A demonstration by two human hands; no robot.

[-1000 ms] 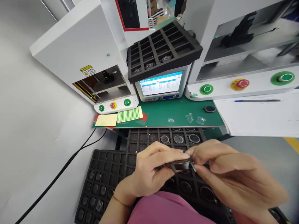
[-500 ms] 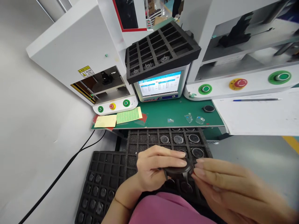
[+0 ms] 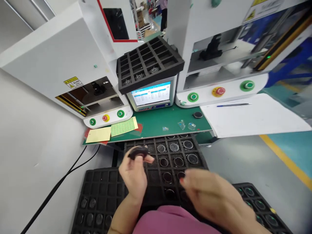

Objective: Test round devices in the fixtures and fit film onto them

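My left hand pinches a small round black part and holds it up over the left side of a black foam tray on my lap. That tray has several round lens-like parts in its upper right cells. My right hand hovers blurred over the tray's lower right, fingers apart, with nothing in it.
A second black tray lies lower left, another lower right. On the green mat lie sticker sheets and a yellow note. Behind stand white machines, a screen unit topped by a tilted tray, paper with a pen.
My right hand let go of the black part and dropped away to the right. My left hand carried the part up and left. The view swung to the right.
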